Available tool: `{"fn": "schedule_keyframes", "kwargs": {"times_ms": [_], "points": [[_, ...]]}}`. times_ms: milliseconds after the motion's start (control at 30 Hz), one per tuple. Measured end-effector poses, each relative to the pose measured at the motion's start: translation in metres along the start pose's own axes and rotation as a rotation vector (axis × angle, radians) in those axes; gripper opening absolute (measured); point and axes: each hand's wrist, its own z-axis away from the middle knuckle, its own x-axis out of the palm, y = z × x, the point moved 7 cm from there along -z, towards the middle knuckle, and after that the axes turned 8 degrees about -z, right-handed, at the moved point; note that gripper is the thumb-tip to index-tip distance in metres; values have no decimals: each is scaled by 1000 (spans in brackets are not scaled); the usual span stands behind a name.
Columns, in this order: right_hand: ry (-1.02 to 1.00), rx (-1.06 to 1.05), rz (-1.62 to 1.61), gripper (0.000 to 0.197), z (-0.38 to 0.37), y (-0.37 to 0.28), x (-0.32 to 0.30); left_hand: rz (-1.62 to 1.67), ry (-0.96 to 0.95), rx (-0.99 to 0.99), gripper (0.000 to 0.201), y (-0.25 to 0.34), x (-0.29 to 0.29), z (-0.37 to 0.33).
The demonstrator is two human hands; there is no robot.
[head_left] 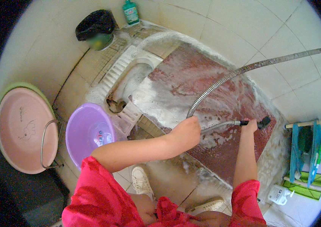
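Note:
My left hand (186, 132) is closed round a flexible metal hose (221, 84), which arches from the right wall down into my fist. Beyond the fist the hose runs on to the right. My right hand (249, 126) grips the black handle of a shower head (263, 122) at its end. The dark head points to the right, over the near right corner of a mat. This reddish-brown mat (228, 162) lies wet on the floor, with white suds over its left and middle parts. Its left edge overlaps a squat toilet (145, 56).
A purple basin (73, 132) stands left of my left arm. Farther left, a pink basin (11, 125) leans upright behind a metal bar. A black-lined bin (96, 26) and green bottle (131, 13) stand at the back. On the right are a blue-green rack (313, 151) and white pump bottle (278, 194).

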Motion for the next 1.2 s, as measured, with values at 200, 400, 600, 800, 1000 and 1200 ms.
{"fn": "schedule_keyframes", "kwargs": {"times_ms": [200, 400, 600, 800, 1000, 1200], "points": [[-277, 35, 80, 20, 36, 10, 60, -8, -78, 40, 11, 11, -10, 8], [-441, 5, 228, 18, 69, 17, 98, -8, -103, 26, 11, 14, -20, 15], [-645, 40, 331, 19, 99, 25, 118, 3, -137, 58, 12, 19, -28, 17], [-605, -8, 241, 21, 96, 9, 109, 75, -131, 120, 12, 24, -31, 10], [-136, -230, 68, 23, 43, -39, 42, -29, -115, 50, 11, 16, -20, -7], [302, -288, -83, 19, -16, -87, -60, 37, 11, 43, 12, 29, -7, -50]]}}
